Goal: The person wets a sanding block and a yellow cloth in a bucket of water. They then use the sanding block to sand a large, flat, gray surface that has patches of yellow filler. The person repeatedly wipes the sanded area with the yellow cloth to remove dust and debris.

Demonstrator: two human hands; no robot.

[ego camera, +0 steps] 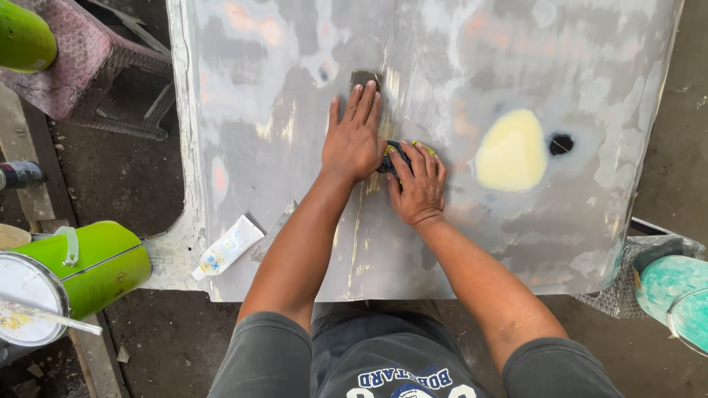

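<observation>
A large sanded grey metal panel [280, 110] lies flat before me, mottled with patches of filler and bare spots. My left hand [352, 136] presses flat on a dark rectangular pad [363, 77] whose end sticks out past the fingertips. My right hand [418, 184] sits just beside it, fingers curled over a dark and yellow object [391, 153] against the panel. A pale yellow filler patch [511, 150] with a dark hole [560, 144] next to it lies to the right of both hands.
A small white tube [228, 247] lies near the panel's lower left corner. A green can [81, 269] with a white lid and a stick stands at left. A pink stool [88, 66] is at upper left; a teal can [675, 295] at right.
</observation>
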